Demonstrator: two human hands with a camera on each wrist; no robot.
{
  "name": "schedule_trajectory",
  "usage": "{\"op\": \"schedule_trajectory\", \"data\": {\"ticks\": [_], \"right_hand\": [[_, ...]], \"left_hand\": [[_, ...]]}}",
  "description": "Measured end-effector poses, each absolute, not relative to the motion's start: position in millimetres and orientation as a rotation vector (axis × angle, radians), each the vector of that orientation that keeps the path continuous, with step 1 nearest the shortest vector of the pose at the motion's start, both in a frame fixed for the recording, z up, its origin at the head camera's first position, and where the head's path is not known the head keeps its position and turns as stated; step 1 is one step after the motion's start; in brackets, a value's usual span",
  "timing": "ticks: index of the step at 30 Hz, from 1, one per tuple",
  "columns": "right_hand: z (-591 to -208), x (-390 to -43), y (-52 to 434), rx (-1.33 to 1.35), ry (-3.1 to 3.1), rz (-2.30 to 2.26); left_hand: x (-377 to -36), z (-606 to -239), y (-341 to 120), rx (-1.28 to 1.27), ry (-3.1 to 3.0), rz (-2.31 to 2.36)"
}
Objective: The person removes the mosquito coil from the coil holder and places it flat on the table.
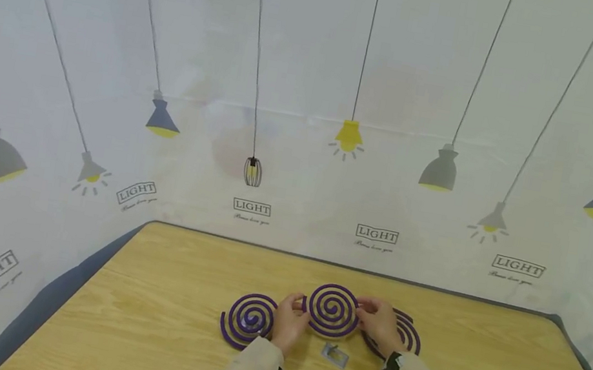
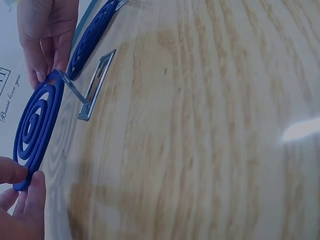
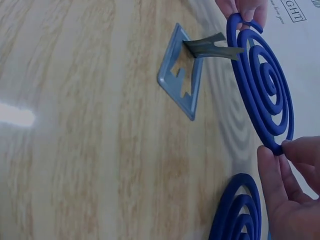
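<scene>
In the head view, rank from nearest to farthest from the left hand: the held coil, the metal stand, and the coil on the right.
1. The held coil, pinched at its left edge by the left hand.
2. The metal stand, flat on the table, just right of that hand.
3. The coil on the right, beyond the right hand.

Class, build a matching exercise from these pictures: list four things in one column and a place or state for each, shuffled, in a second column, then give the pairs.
1. middle coil
2. left coil
3. metal stand
4. right coil

A. lies flat beside the left hand
B. small and silver, on the table between the wrists
C. held up by both hands
D. partly hidden behind the right hand

Pairs: 1-C, 2-A, 3-B, 4-D
</scene>
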State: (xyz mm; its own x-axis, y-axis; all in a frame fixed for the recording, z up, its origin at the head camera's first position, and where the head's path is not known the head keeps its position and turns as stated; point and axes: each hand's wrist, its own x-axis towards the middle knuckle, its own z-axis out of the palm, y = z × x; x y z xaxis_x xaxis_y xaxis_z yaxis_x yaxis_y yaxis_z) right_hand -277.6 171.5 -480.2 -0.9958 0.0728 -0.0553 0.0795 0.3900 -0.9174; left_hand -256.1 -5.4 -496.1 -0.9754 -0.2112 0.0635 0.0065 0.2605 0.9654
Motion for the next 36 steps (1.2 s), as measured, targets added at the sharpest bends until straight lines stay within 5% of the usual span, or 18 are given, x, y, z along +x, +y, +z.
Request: {"op": "schedule_trajectory", "data": {"ticks": [36], "right_hand": [[-492.5, -278.1, 177.6, 0.096, 2.870, -1.430]], "left_hand": [[-252.6, -498.0, 4.9, 0.091, -2.430, -1.692]]}}
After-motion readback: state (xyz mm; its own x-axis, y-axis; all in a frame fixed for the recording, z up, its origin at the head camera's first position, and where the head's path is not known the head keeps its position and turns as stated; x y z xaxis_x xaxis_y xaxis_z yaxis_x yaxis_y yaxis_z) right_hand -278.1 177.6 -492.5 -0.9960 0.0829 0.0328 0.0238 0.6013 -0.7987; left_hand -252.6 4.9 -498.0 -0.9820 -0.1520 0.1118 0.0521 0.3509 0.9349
